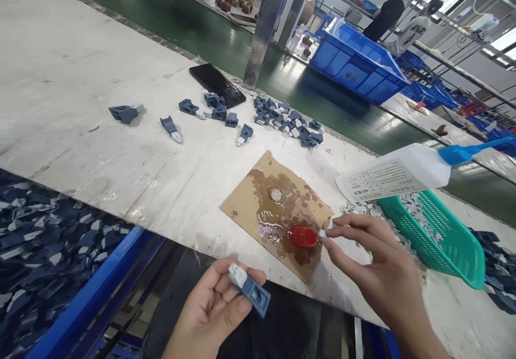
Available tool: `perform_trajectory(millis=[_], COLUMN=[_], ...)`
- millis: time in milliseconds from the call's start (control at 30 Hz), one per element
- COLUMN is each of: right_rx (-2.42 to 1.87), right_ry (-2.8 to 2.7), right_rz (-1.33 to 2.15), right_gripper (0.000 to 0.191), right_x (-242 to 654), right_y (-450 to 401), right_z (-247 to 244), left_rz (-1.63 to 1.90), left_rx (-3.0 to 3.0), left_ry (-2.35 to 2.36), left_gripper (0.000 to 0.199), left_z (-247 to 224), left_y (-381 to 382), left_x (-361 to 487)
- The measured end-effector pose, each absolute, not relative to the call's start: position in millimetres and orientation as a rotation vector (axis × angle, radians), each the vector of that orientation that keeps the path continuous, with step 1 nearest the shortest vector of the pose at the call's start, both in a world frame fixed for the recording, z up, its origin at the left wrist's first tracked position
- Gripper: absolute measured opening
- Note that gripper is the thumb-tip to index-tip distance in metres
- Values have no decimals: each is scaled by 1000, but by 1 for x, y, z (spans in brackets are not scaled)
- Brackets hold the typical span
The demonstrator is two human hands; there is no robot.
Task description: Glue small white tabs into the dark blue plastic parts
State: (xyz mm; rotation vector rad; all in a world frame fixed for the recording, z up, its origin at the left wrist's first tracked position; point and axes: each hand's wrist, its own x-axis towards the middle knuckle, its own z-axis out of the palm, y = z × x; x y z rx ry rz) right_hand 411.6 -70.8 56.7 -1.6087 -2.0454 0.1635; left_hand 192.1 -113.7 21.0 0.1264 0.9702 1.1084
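Note:
My left hand (220,305) is closed around a blue-grey plastic part (255,295) with a white piece at its upper end, held over the table's front edge. Between thumb and forefinger, my right hand (366,257) pinches a small white piece (322,234). Just left of those fingertips is a red cap-like dish (303,236) on a brown cardboard sheet (244,200) wetted with clear liquid. A round whitish cap (276,194) also sits on the cardboard. Behind my right hand, a green basket (463,251) holds small white pieces.
A white bottle (399,172) with a blue nozzle leans over the basket. Blue-grey parts (282,117) are heaped beyond the cardboard, near a black phone (217,84). More parts fill a bin (56,241) at left. A metal post (266,26) stands behind; people are in the background.

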Motion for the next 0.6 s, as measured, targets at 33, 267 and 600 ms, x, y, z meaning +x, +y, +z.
perform_trajectory(millis=[33, 267, 600], right_rx=[-1613, -1355, -1371], right_ry=[-1998, -1921, -1798], right_rz=[176, 496, 801], right_gripper=[4, 8, 6], right_x=[408, 364, 352], right_y=[-75, -97, -103], right_z=[58, 61, 49], left_rz=[1113, 1114, 1156], left_rx=[138, 223, 316], left_ry=[980, 1023, 1041], left_gripper=[27, 24, 15], left_z=[20, 23, 32], left_y=[-113, -112, -117], left_x=[195, 208, 207])
